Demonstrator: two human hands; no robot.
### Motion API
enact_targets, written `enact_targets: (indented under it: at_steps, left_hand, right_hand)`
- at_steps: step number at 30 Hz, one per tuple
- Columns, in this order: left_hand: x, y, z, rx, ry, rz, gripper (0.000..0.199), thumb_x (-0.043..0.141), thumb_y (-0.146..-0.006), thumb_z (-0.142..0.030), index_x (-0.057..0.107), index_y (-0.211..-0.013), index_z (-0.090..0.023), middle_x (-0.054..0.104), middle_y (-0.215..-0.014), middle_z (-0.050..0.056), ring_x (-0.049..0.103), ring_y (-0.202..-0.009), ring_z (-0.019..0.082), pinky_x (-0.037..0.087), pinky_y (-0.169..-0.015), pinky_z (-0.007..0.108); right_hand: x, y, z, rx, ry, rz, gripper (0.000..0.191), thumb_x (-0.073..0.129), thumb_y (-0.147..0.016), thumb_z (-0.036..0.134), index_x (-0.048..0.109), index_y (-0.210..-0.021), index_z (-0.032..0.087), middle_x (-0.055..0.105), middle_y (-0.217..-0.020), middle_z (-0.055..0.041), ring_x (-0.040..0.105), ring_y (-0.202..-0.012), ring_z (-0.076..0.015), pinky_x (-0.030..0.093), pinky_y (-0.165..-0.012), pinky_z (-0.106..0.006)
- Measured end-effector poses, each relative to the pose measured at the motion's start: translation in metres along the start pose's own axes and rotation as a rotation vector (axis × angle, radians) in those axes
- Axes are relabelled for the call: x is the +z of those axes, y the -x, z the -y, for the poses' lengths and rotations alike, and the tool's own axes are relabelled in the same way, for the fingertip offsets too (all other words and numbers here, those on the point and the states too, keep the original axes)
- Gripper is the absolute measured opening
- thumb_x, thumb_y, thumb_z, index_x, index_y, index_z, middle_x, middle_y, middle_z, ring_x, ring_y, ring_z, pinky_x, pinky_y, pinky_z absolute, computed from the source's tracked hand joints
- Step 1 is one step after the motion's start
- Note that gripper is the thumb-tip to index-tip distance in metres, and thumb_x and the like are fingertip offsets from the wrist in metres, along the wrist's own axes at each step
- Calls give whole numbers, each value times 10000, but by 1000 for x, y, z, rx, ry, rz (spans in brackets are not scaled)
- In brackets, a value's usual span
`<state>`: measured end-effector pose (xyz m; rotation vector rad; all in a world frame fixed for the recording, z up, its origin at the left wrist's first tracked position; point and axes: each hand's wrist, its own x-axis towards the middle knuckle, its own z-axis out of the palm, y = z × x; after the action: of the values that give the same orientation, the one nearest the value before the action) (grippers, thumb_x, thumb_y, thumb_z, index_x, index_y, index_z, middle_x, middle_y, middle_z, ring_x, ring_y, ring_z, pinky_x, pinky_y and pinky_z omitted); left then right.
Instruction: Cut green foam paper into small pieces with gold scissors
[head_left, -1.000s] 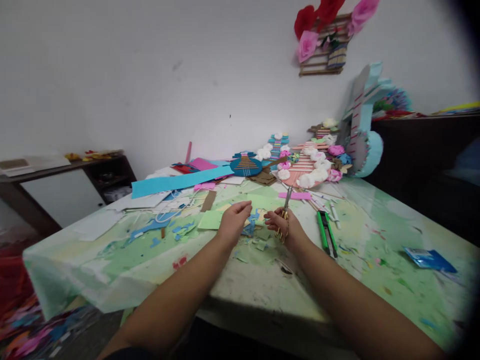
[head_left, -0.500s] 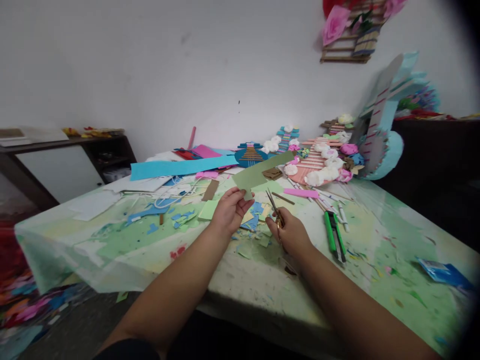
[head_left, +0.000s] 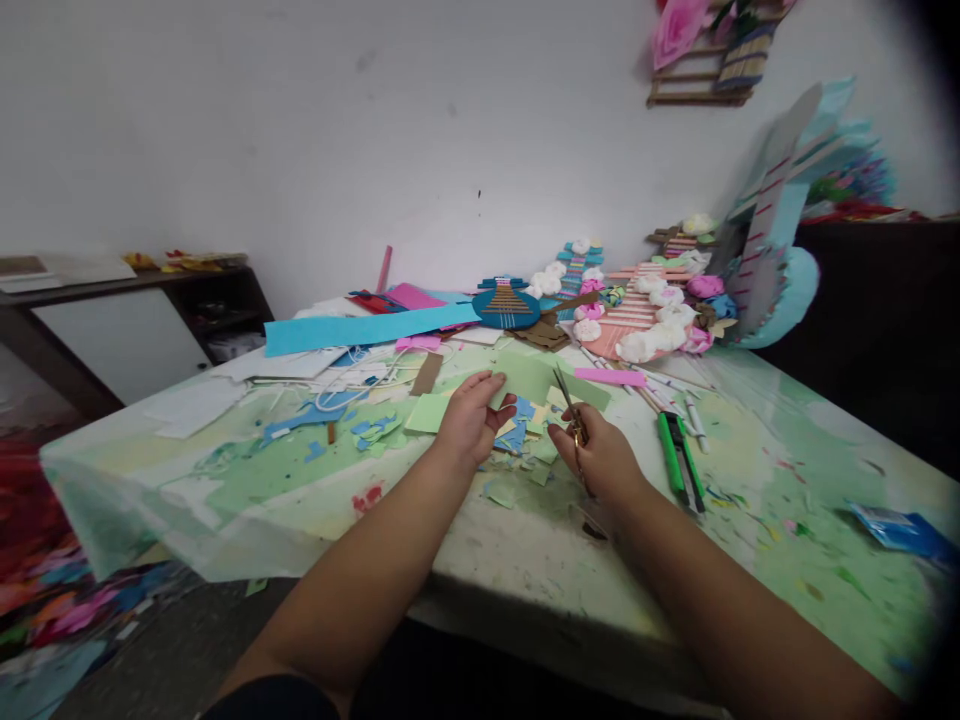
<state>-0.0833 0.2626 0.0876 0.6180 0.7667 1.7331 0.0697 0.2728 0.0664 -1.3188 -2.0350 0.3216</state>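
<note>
My left hand (head_left: 474,418) is at the middle of the table, fingers curled in a loose pinch. At its fingertips is a sheet of green paper (head_left: 529,376), which stretches right behind the scissors; the exact grip is partly hidden. My right hand (head_left: 604,455) is closed around a pair of scissors (head_left: 576,425) with gold-coloured handles. Their narrow blades point up and away, in front of the paper's darker right end. Blue paper scraps (head_left: 514,435) and small green cuttings (head_left: 501,494) lie below and between my hands.
A green utility knife (head_left: 681,462) lies right of my right hand, beside white pens (head_left: 696,425) and a pink strip (head_left: 611,377). Behind are a long blue strip (head_left: 367,330), a blue paper instrument (head_left: 506,305) and crafts with white paper flowers (head_left: 652,340). A blue packet (head_left: 900,530) is at right.
The green paper has swung down and right from its raised position, uncovering brown pieces behind. My right hand and the scissors have shifted slightly right. The view has moved a little.
</note>
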Motion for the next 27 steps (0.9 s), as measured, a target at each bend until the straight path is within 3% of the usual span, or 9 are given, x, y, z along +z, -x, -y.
enact_targets:
  at_steps: [4,8,11,16,22,27]
  left_hand:
    - [-6,-7,-6,98,25,-56,275,639,-528,-265,481,-742,-195,490,-630,-56,484,-481,41,395,-469,180]
    - [-14,-13,-13,205,26,-93,260,628,-535,-308,497,-727,-192,490,-617,-50,459,-477,35,374,-457,170]
    - [-16,-16,-14,195,-3,-95,262,631,-527,-314,494,-713,-191,485,-590,-57,445,-453,32,373,-447,168]
    - [-17,-18,-8,146,-55,-88,301,645,-507,-322,491,-729,-188,465,-531,-64,440,-427,36,389,-444,175]
    - [-20,-23,-8,186,-29,-120,271,644,-509,-303,487,-687,-173,418,-477,-76,419,-397,24,370,-421,153]
    - [-22,-25,-11,218,-36,-139,271,641,-507,-315,491,-681,-171,419,-468,-77,417,-387,22,352,-401,143]
  right_hand:
    - [-1,-1,0,-5,12,54,331,367,-690,520,461,-760,210,473,-559,17,420,-506,-124,275,-462,-221]
    - [0,3,4,-63,-57,209,342,347,-704,517,470,-691,198,459,-559,19,415,-530,-115,293,-476,-215]
    - [2,5,8,-86,-104,287,346,351,-704,515,469,-665,193,458,-569,20,412,-538,-110,297,-478,-211]
    - [3,5,8,-66,-160,312,374,321,-716,532,423,-599,191,414,-529,26,373,-496,-96,269,-446,-206]
    - [4,6,4,-65,-263,417,399,333,-705,555,424,-583,186,378,-482,36,328,-439,-80,241,-409,-201]
    - [3,10,5,-7,-365,489,453,301,-710,577,512,-729,177,381,-464,48,321,-387,-67,238,-381,-197]
